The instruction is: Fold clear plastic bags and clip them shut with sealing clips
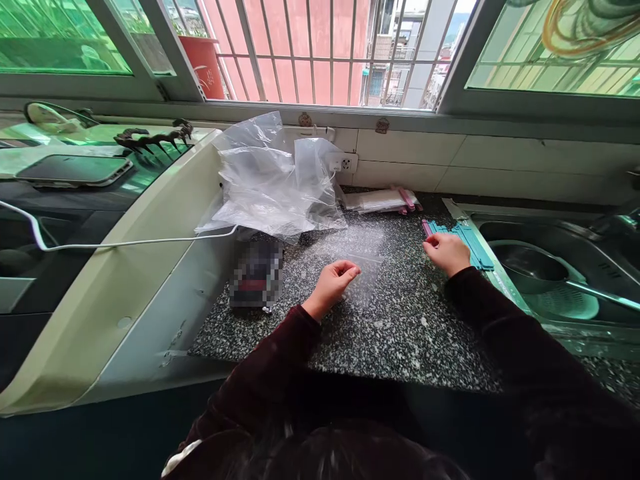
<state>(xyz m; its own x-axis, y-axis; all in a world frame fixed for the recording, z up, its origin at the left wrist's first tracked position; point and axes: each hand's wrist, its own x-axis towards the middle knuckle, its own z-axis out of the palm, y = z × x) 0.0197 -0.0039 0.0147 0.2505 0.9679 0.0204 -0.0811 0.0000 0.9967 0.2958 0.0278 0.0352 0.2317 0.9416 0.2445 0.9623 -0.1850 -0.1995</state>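
My left hand (334,283) pinches the edge of a small clear plastic bag (367,280) lying on the speckled dark countertop (400,327). My right hand (447,252) is curled over the left end of a bunch of teal sticks (463,237) with a pink one beside them, near the sink's edge; its fingers are closed on them. Both arms wear dark maroon sleeves.
A crumpled heap of clear plastic bags (273,180) sits at the back left. More clear bags with pink strips (383,199) lie by the tiled wall. A steel sink (550,267) with a bowl and strainer is at right. A phone (75,170) and white cable (115,244) rest on the appliance at left.
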